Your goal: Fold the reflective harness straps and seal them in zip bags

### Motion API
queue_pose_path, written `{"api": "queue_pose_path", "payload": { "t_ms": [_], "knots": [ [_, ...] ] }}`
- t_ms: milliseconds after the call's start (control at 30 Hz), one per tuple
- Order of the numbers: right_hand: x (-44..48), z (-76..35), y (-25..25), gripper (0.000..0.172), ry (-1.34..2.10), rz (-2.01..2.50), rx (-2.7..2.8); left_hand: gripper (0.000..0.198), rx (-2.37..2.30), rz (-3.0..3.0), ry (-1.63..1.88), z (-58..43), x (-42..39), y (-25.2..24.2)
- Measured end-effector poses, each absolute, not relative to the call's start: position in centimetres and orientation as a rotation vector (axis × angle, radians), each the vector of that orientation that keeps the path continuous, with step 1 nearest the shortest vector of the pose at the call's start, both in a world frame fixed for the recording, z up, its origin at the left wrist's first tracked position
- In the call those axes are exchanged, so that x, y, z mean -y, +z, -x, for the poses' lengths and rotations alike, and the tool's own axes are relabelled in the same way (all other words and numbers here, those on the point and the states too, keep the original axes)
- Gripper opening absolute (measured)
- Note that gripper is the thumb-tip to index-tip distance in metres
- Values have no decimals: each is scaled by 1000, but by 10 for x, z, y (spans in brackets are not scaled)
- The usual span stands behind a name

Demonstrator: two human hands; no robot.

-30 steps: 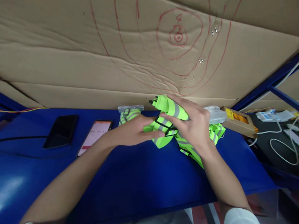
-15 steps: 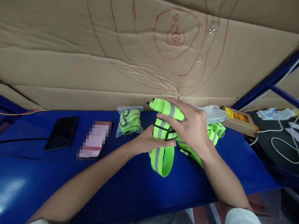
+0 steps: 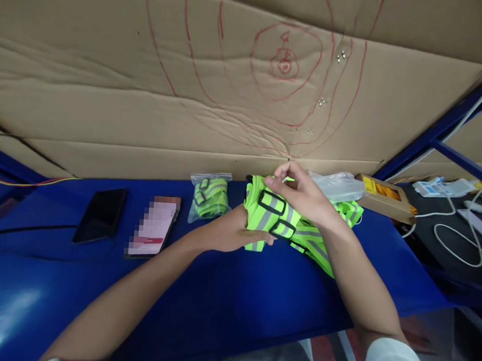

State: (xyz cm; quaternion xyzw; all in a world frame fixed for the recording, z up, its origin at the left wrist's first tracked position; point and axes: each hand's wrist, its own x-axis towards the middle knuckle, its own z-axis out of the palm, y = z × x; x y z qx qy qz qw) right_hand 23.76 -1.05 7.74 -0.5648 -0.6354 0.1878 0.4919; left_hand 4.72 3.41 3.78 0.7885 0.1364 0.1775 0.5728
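My left hand (image 3: 228, 230) is wrapped around a folded neon-green reflective strap (image 3: 258, 219) with grey stripes and black buckles. Its fingers pass beneath the bundle and are mostly hidden. Over the upper right side of the bundle, my right hand (image 3: 306, 199) is closed, thumb and curled fingers at the strap's top edge. A short end of strap hangs below my left hand. More loose green strapping (image 3: 316, 247) lies on the table under my right wrist. To the left sits a zip bag (image 3: 210, 199) with a folded strap inside.
A lit phone (image 3: 155, 227) and a dark phone (image 3: 100, 214) lie left on the blue table (image 3: 216, 305). Clear plastic bags (image 3: 337, 184) and a cardboard box (image 3: 388, 197) stand at the back right. A marked cardboard panel (image 3: 187, 116) rises behind. White cables (image 3: 459, 251) lie far right.
The bundle has turned so its buckles face up, and the hanging loop below is now a short end. My right hand has drawn its fingers in from over the bundle's top.
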Motion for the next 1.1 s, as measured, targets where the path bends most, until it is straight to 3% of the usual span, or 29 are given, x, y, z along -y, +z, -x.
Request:
{"api": "queue_pose_path", "payload": {
  "t_ms": [100, 167, 300, 433, 567, 667, 800, 933, 1033, 1100],
  "knots": [
    [21, -234, 88, 32, 322, 1350, 1696, 19, -367, -1807, 387, -48, -34, 43],
    [30, -231, 94, 36, 285, 1376, 1918, 23, -397, -1765, 387, -48, -34, 48],
    [39, -223, 95, 80, 282, 1372, 2066, 23, -449, -1780, 484, -41, -32, 59],
    [36, -212, 90, 59, 244, 1338, 1914, 27, -495, -1615, 348, -35, -32, 63],
    [37, -212, 94, 52, 115, 1384, 1719, 29, -339, -1270, 281, -44, -26, 58],
    [42, -220, 104, 45, 59, 1432, 1543, 24, -279, -1344, 243, -50, -22, 57],
    [49, -226, 114, 30, 453, 1328, 1550, 31, -177, -1632, 194, -43, -30, 60],
    [44, -219, 108, 29, 992, 1178, 1397, 32, -120, -1729, 92, -32, -49, 57],
    [34, -217, 98, 37, 1310, 1054, 1177, 29, -273, -1787, 290, -32, -58, 50],
    [28, -219, 93, 41, 1352, 1003, 1067, 37, -429, -1787, 570, -36, -59, 47]
  ]
}}
